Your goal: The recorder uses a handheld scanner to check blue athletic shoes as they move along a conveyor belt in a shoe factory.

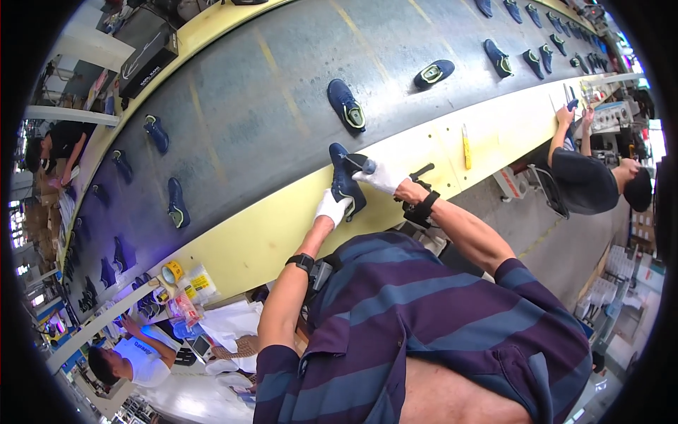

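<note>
A navy shoe (343, 180) stands over the pale yellow ledge in front of me, its toe pointing away. My left hand (334, 205), in a white glove, is closed around its heel end. My right hand (382, 175), gloved in white too, is closed on a small dark tool (368, 167) with a rounded blue-grey end, held against the shoe's upper right side. The tool's exact kind is hidden by my fingers. Just beyond, another navy shoe (345, 104) with a pale green lining lies on the grey conveyor belt (261, 116).
More navy shoes, one of them (433, 73) lying crosswise, are spread along the belt. A yellow cutter-like strip (467, 147) lies on the ledge to the right. Yellow tape (171, 272) sits at the left. Co-workers (586, 180) stand at the right and lower left (134, 357). A black box (148, 62) rests beyond the belt.
</note>
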The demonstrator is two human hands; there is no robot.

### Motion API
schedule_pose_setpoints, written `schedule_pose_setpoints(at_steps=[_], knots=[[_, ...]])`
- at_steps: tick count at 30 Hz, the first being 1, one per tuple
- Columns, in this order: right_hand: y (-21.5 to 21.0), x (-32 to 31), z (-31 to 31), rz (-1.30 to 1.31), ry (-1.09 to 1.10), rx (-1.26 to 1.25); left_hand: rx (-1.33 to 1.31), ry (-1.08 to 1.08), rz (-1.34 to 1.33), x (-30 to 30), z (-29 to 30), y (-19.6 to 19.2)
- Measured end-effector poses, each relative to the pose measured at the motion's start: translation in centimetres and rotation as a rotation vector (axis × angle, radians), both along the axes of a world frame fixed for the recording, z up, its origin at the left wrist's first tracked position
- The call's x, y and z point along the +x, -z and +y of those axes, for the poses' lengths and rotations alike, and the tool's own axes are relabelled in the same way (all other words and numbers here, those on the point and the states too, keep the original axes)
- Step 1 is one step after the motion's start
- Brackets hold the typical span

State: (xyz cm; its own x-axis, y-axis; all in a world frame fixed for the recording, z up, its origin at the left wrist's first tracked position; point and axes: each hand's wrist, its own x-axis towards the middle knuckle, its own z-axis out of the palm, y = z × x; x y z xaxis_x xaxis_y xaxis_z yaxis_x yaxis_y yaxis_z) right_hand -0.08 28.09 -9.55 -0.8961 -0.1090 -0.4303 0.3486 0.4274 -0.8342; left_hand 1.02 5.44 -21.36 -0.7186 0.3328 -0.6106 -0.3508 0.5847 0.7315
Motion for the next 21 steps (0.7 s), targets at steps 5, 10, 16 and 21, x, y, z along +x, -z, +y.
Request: schedule_pose_setpoints(at_steps=[5,10,16,21], knots=[[0.0,-0.1,-1.0,0.029,-0.180,0.240,0.054,-0.043,0.144,0.7,0.6,3.1],[0.1,0.0,-1.0,-0.041,-0.150,0.324,-0.055,-0.029,0.170,1.5,1.1,3.6],[-0.3,0.1,-1.1,-0.017,-0.143,0.305,-0.112,0.068,0.056,0.6,0.3,3.3],[0.0,0.0,-0.2,0.024,-0.048,0.391,-0.186,0.005,0.124,0.5,1.5,1.2]])
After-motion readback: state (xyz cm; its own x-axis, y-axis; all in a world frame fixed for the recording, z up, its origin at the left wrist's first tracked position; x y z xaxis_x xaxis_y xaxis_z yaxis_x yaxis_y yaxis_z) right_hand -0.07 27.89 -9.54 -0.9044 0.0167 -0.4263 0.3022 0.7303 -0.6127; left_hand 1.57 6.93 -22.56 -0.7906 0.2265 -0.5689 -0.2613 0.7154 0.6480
